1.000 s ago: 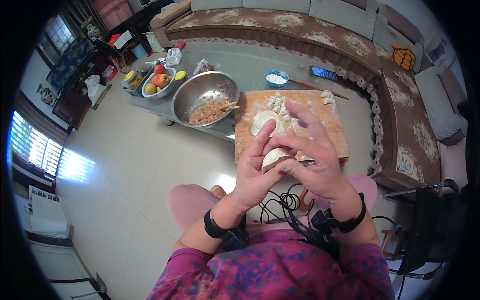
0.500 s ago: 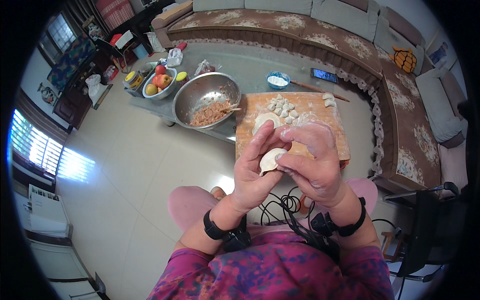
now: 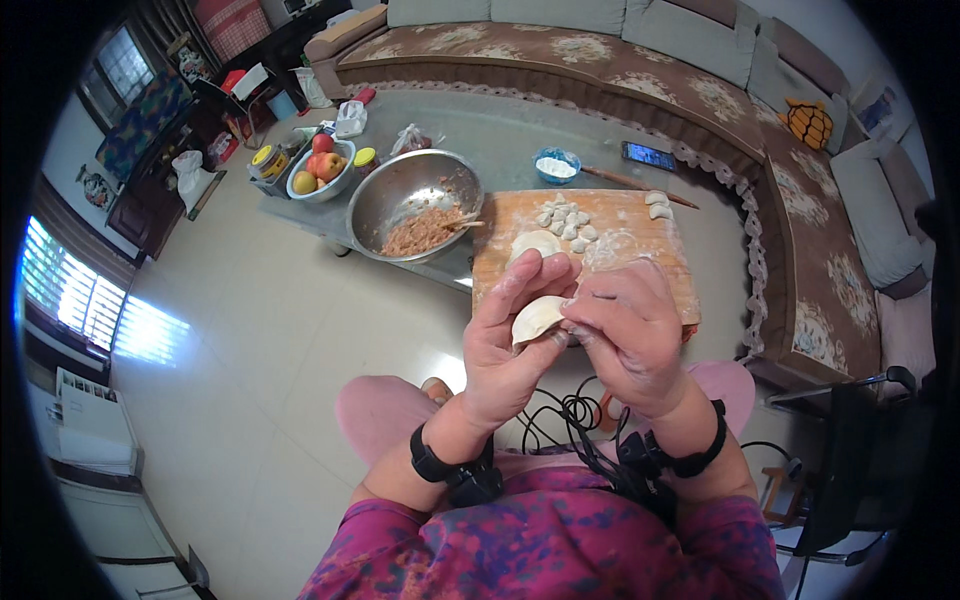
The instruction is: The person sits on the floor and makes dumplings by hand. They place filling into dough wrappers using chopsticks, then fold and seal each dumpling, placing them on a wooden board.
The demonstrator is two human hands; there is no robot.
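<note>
White dough, folded to a half-moon: that's the dumpling (image 3: 537,320), held up between both hands, on the near side of the board (image 3: 655,252). Left hand (image 3: 503,358) cups it from below and the left; right hand (image 3: 635,338) pinches its right end, thumb against fingers. Edge-pressing looks like the step in hand, and the next move seems to call for small, firm pinches along the rim, middle unsqueezed. Beyond, dough lumps (image 3: 566,217) dot the board; mince (image 3: 424,232) sits in the steel bowl (image 3: 385,190).
</note>
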